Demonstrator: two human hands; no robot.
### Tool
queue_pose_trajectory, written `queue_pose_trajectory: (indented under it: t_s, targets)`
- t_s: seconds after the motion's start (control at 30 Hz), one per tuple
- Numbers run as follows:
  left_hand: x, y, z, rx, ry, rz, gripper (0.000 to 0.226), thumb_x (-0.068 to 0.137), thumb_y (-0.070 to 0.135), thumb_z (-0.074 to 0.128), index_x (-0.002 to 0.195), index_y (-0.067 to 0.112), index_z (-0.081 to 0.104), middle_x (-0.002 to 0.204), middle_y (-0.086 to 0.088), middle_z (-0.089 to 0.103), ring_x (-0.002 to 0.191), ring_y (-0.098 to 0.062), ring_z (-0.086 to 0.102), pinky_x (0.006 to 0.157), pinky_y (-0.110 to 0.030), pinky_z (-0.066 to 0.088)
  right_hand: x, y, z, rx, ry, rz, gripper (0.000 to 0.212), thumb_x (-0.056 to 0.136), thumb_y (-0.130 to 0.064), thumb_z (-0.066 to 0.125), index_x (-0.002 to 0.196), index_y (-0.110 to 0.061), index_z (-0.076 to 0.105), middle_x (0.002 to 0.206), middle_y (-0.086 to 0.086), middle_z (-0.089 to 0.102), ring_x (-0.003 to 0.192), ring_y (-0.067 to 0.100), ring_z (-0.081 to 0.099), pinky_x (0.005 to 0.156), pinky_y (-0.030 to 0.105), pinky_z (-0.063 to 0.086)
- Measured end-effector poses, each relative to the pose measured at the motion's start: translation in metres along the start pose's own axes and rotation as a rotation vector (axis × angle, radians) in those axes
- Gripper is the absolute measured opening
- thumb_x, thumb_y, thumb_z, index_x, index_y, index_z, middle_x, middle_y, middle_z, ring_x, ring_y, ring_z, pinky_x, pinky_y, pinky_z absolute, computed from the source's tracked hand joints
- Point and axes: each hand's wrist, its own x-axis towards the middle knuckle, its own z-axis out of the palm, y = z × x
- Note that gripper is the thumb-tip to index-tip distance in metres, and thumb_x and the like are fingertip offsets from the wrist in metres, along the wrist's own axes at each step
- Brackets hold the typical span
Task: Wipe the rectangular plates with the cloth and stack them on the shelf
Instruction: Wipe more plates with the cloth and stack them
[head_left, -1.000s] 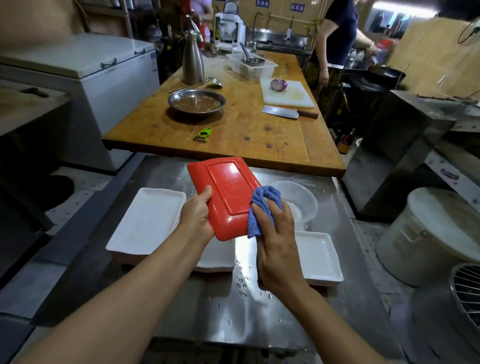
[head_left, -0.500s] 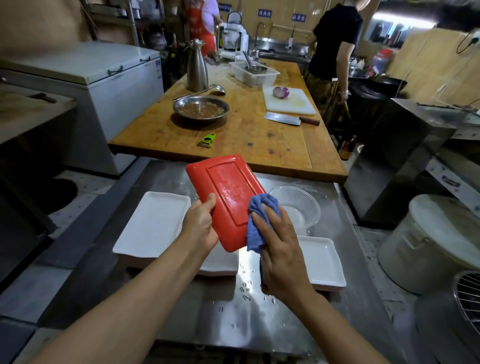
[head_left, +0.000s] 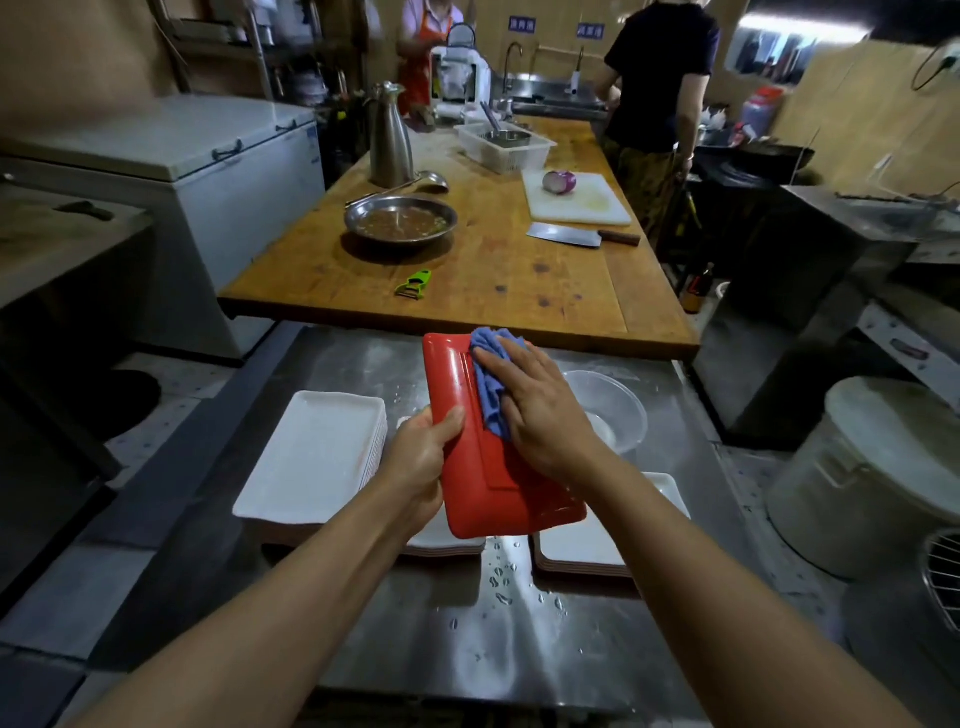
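Note:
A red rectangular plate (head_left: 457, 395) is held tilted above the steel table (head_left: 467, 639), underside facing me. My left hand (head_left: 423, 460) grips its left edge, thumb on the face. My right hand (head_left: 540, 410) presses a blue cloth (head_left: 488, 379) flat against the plate's upper part, fingers straight. A stack of white rectangular plates (head_left: 317, 452) lies to the left on the table. Another white stack (head_left: 582, 551) sits to the right, partly hidden by my right arm, and a third white plate (head_left: 447, 540) peeks out under the red one.
A clear glass bowl (head_left: 613, 410) stands behind the plates. Water drops dot the steel. Beyond is a wooden table (head_left: 519, 280) with a metal dish, green peeler, cleaver, cutting board and onion. Two people stand at the far end. A white lidded bucket (head_left: 872, 467) is at the right.
My right hand with the cloth slid from the plate's lower right edge up to its top. The plate turned more upright and lengthwise. The camera tilted up a little.

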Motion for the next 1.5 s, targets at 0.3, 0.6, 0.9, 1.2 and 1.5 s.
queue_pose_trajectory:
  t_s: [0.3, 0.6, 0.9, 1.2, 1.5]
  targets:
    - [0.014, -0.013, -0.001, -0.05, -0.015, -0.071, 0.02, 0.098, 0.012, 0.043, 0.109, 0.01, 0.059, 0.09, -0.014, 0.071, 0.075, -0.025, 0.071, 0.058, -0.04, 0.058, -0.076, 0.016, 0.022, 0.191, 0.107, 0.07, 0.043, 0.09, -0.015, 0.046, 0.132, -0.009, 0.052, 0.144, 0.006, 0.041, 0.132, 0.023, 0.038, 0.107, 0.03, 0.034]
    - [0.031, -0.021, 0.015, -0.013, 0.032, -0.091, 0.019, 0.099, 0.009, 0.041, 0.104, 0.011, 0.059, 0.088, -0.008, 0.069, 0.077, -0.019, 0.068, 0.066, -0.036, 0.056, -0.118, 0.068, 0.013, 0.285, 0.32, 0.409, 0.033, 0.079, 0.014, 0.052, 0.105, -0.002, 0.065, 0.096, 0.007, 0.061, 0.084, 0.017, 0.057, 0.077, 0.014, 0.043]
    - [0.034, -0.062, 0.062, 1.271, -0.169, 0.436, 0.008, 0.091, 0.017, 0.055, 0.096, 0.015, 0.06, 0.079, -0.001, 0.06, 0.078, -0.026, 0.056, 0.069, -0.033, 0.044, -0.141, 0.131, -0.024, 0.408, 0.526, 0.768, 0.043, 0.09, -0.002, 0.046, 0.127, -0.024, 0.046, 0.1, -0.008, 0.051, 0.076, -0.008, 0.049, 0.059, -0.003, 0.037]
    - [0.042, -0.144, 0.088, 1.765, -0.392, 0.691, 0.01, 0.094, 0.017, 0.043, 0.1, 0.016, 0.051, 0.094, -0.006, 0.058, 0.089, -0.029, 0.053, 0.06, -0.031, 0.03, -0.175, 0.17, -0.027, 0.425, 0.564, 0.855, 0.032, 0.086, 0.001, 0.049, 0.112, -0.019, 0.051, 0.083, -0.018, 0.053, 0.071, -0.019, 0.053, 0.056, -0.002, 0.035]
    - [0.038, -0.178, 0.09, 1.786, -0.468, 0.74, 0.02, 0.065, 0.001, 0.076, 0.077, 0.012, 0.065, 0.076, -0.001, 0.065, 0.069, -0.02, 0.063, 0.037, -0.028, 0.039, -0.183, 0.19, -0.018, 0.512, 0.55, 0.878, 0.033, 0.085, 0.001, 0.049, 0.105, -0.025, 0.051, 0.084, -0.024, 0.053, 0.072, -0.023, 0.052, 0.056, -0.002, 0.036]
